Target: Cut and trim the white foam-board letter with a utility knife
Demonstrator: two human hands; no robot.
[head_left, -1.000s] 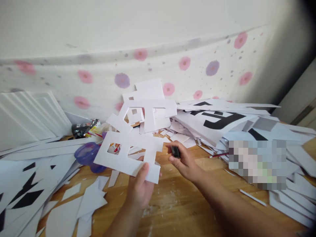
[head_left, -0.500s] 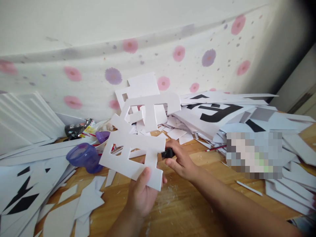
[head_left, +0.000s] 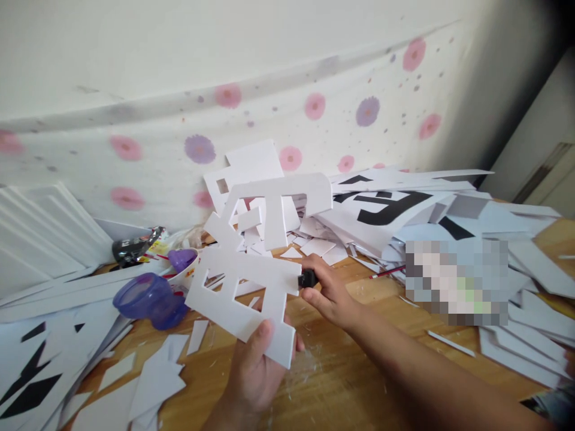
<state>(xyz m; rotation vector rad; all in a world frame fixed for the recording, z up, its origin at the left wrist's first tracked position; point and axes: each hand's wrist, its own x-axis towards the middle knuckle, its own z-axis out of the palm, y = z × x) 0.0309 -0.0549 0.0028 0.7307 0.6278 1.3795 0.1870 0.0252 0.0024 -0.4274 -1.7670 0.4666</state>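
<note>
My left hand (head_left: 260, 365) grips the lower corner of a white foam board cut-out (head_left: 251, 263), thumb on top and fingers beneath. The cut-out is character-shaped, with several openings, and is held tilted above the table. In my right hand (head_left: 330, 293) is a black utility knife (head_left: 308, 278), its body mostly hidden by the fingers. The knife's black end touches or nearly touches the right edge of the cut-out; its blade cannot be made out now.
White scraps (head_left: 157, 371) and printed sheets (head_left: 390, 206) cover much of the wooden table (head_left: 341, 371). A purple translucent cup-like container (head_left: 150, 299) stands at the left. Behind it lies a black wrapper (head_left: 132, 248). A pencil (head_left: 386, 272) rests by the right pile. Flowered sheeting (head_left: 269, 114) lines the wall.
The view has shifted slightly. The cut-out sits a little lower and is turned slightly. The knife's black end is now at the board's edge, and its metal part no longer shows.
</note>
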